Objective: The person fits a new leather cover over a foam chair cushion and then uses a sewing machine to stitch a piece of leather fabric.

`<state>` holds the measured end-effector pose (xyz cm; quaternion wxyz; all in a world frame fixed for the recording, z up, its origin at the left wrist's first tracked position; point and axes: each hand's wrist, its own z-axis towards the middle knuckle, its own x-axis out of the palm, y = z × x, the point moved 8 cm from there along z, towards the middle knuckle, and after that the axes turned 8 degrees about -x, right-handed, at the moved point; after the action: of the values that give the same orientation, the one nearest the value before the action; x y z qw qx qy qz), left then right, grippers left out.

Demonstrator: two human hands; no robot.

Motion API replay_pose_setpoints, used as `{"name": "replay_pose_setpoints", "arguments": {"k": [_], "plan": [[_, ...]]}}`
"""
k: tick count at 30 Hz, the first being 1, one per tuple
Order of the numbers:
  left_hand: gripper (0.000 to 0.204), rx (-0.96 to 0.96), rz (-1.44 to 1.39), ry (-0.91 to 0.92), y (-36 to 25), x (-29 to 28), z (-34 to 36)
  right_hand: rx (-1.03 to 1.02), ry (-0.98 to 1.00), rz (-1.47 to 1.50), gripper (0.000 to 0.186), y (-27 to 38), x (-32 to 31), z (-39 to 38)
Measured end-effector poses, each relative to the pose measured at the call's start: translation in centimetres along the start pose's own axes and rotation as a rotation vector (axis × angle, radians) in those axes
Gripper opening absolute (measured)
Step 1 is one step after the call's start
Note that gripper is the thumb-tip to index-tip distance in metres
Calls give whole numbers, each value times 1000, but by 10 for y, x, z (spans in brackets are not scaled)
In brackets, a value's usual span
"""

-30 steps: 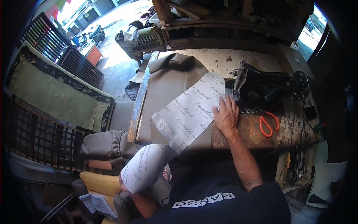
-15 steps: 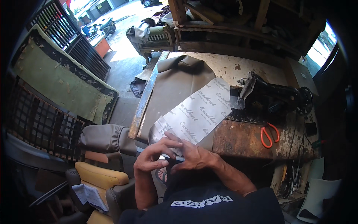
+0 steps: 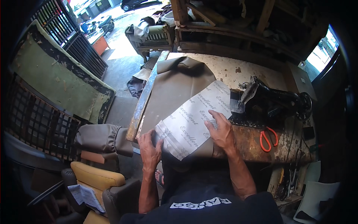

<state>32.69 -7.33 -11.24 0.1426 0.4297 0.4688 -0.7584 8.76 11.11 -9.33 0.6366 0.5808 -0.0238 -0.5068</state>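
Note:
A white sheet (image 3: 190,119) with a repeating grey print lies slantwise over brown leather-like material (image 3: 167,89) on the sewing table. Its near left end bears a folded band (image 3: 171,140). My left hand (image 3: 150,149) is at the near left edge of the brown material, beside that band, thumb apart from the bent fingers. Over the sheet's right edge is my right hand (image 3: 223,132), its fingers spread and nothing in its grasp. The sheet's far end reaches the base of a black sewing machine (image 3: 270,99).
Scissors with orange handles (image 3: 267,140) lie on the worn tabletop (image 3: 238,140) to the right. A yellow-padded chair (image 3: 97,173) and a brown covered cushion (image 3: 97,138) stand at the left. Beyond the table is a wooden frame (image 3: 231,31).
My hands were together at the sheet's near end and have moved apart. The left went to the material's left edge, the right up along the sheet's right side. The banded end now lies flatter.

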Motion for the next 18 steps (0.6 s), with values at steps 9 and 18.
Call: {"name": "replay_pose_setpoints", "arguments": {"k": [9,18], "plan": [[26,55,-459,43,-32,-39,-13,-520,75,-169,55,83,22,0],[43,373,51,160,-74,-79,5,-444,148,116,25,141,-5,-8]]}}
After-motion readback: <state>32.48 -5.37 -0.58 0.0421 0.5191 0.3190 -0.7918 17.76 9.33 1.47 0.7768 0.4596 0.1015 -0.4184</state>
